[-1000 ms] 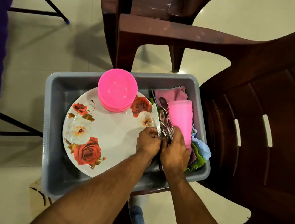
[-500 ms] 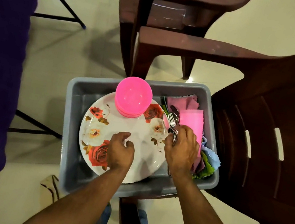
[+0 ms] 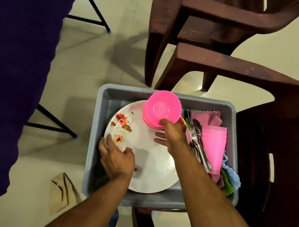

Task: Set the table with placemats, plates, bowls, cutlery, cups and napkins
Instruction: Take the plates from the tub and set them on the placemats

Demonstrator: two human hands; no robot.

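**Grey tub on a chair holds the whole table setting; both hands are in it**

Head view: a grey plastic tub [image 3: 95,143] sits on the seat of a dark brown plastic chair [image 3: 290,138]. Its left and middle part is filled by a white plate with red roses [image 3: 151,165], lying tilted against the tub's wall; whether more plates lie under it cannot be told. On the plate's far edge stands a stack of pink bowls [image 3: 162,106], open side up. The right part of the tub holds a bundle of steel forks and spoons [image 3: 198,142] lying lengthwise, touching a stack of pink cups [image 3: 214,142] that lies on its side. Under and behind the cups are folded cloths: a pink napkin [image 3: 207,116] at the far end, and blue [image 3: 232,177] and green [image 3: 228,186] ones at the near right corner.

The left hand [image 3: 116,159] grasps the plate's near-left rim, thumb on top and fingers curled over the edge. The right hand [image 3: 171,133] touches the near side of the bowl stack, its thumb against the bowls and its fingers stretched out below them over the plate; a firm grasp cannot be told.

A second brown chair [image 3: 200,22] stands beyond the tub. On the left hangs a purple tablecloth [image 3: 8,68] over black metal legs [image 3: 59,123]. A crumpled beige paper [image 3: 62,194] lies on the pale tiled floor [image 3: 93,63].
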